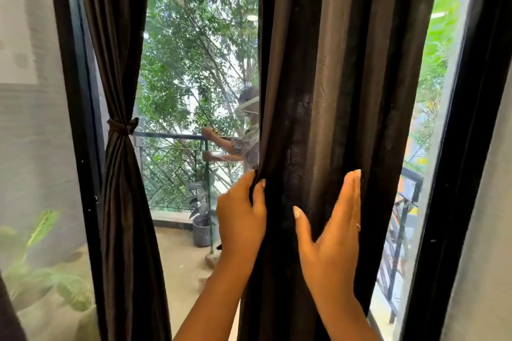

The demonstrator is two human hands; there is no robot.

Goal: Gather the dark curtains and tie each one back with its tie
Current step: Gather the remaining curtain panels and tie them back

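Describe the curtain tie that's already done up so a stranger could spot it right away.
Start at the tall black-framed glass door facing the balcony. Two dark curtains hang in it; take the left curtain, the one hugging the frame. Its tie is the narrow dark band cinching it into a waist about halfway down, while the right curtain hangs loose with no band showing.

A black frame (pixel 72 91) edges the glass on the left, and a second black upright (pixel 468 119) stands on the right beside a grey wall (pixel 490 243). A sheer white curtain (pixel 30 147) hangs at far left. Daylight comes in from a balcony with a pale floor (pixel 180 271), a dark metal railing (pixel 166 136) with diagonal latticework, and a grey ribbed pot (pixel 201 234) holding a leafy plant. Green trees (pixel 199 36) fill the view beyond.
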